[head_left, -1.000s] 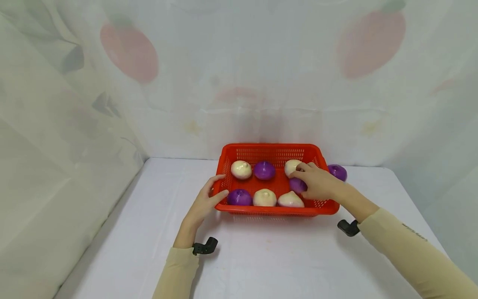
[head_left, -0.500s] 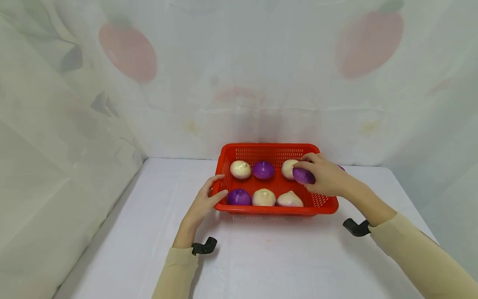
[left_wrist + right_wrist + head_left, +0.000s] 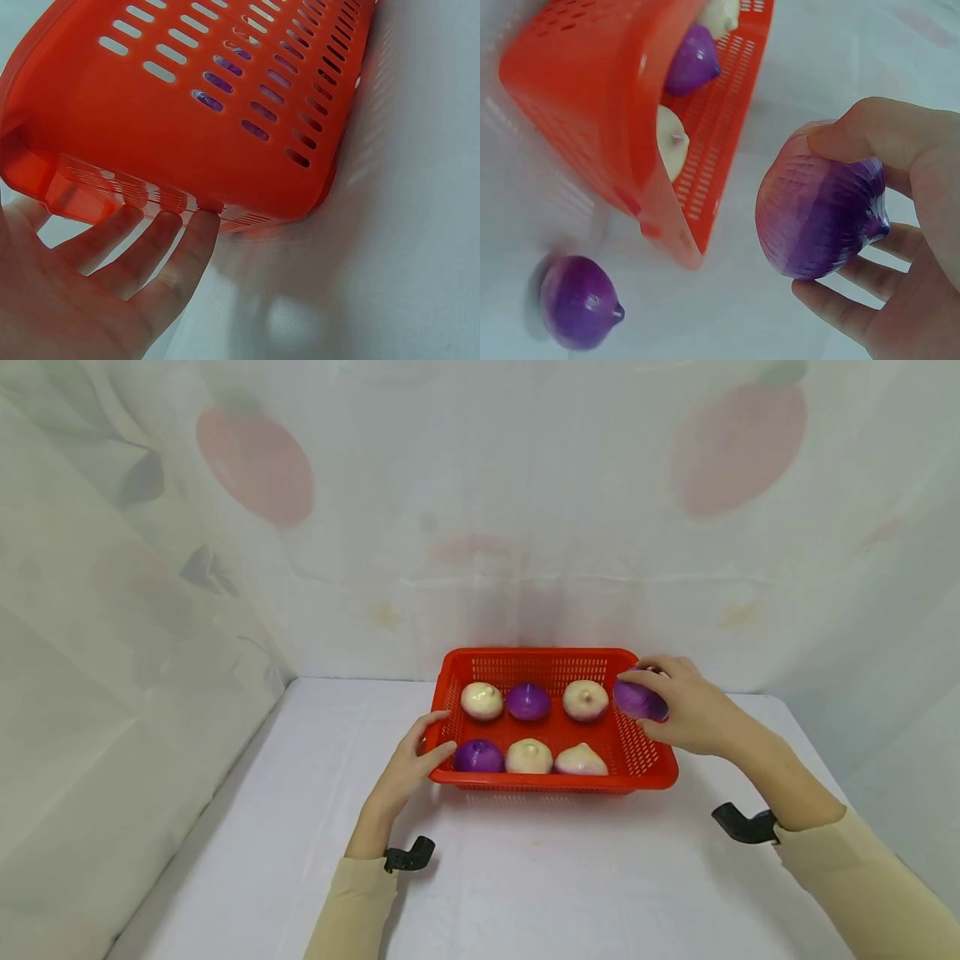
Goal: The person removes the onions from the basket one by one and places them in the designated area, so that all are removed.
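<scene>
My right hand grips a purple onion by its sides, over the right end of the red plastic basket. The right wrist view shows this onion between thumb and fingers, held outside the basket's end wall. At the basket's left front corner, my left hand holds the rim, thumb over the edge and fingers against the outer wall. Inside lie two rows of onions, among them a purple onion and a white onion at the back.
A second purple onion lies on the white-covered table outside the basket, hidden behind my right hand in the head view. Pale curtains with fruit prints hang behind the table and along its sides.
My right hand has lifted the purple onion from the basket's right side, carrying it up and rightward to the right rim. The left hand has stayed at its corner.
</scene>
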Tool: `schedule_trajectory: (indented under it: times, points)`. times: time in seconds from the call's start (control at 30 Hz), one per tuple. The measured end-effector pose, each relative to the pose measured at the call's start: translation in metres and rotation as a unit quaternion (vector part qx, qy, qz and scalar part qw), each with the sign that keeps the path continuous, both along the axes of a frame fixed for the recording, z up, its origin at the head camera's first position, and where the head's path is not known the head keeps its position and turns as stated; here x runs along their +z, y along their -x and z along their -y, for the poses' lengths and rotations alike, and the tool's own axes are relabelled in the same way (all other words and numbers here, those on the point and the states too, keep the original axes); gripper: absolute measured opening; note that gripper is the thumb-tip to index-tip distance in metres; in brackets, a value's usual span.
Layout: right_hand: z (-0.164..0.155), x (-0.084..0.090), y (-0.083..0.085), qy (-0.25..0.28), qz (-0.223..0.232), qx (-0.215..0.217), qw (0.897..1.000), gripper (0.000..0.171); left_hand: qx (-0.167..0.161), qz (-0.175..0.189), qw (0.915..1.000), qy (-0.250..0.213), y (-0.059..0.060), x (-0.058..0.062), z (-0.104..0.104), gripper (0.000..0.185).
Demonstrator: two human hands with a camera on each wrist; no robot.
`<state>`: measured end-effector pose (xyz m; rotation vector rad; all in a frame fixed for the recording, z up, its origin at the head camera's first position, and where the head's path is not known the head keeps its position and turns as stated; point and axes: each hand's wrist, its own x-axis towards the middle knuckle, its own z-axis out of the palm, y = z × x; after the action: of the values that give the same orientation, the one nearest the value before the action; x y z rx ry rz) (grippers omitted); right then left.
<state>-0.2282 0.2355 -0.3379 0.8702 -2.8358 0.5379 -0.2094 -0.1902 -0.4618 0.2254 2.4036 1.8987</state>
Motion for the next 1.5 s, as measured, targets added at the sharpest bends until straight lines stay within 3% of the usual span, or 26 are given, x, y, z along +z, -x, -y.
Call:
schedule_trajectory:
  times: [0.33,0.63,1.0,1.5]
  points:
    - [-0.027,0.009,-0.003,0.023,-0.04,-0.039,0.998,0.056,0.002,0.001,1.0,-0.001,-0.001,0.0,0.0,0.061]
    - [-0.045,0.008,0.007,-0.005,-0.055,-0.075,0.996,0.056,0.009,0.001,0.9999,0.009,-0.001,0.0,0.0,0.059]
    - [-0.072,-0.008,0.027,-0.025,-0.067,-0.111,0.991,0.056,0.007,-0.001,1.0,0.001,-0.001,-0.002,-0.001,0.061]
    - [-0.103,-0.046,0.049,-0.061,-0.007,-0.162,0.985,0.059,0.003,-0.009,1.0,0.001,0.0,-0.003,0.0,0.059]
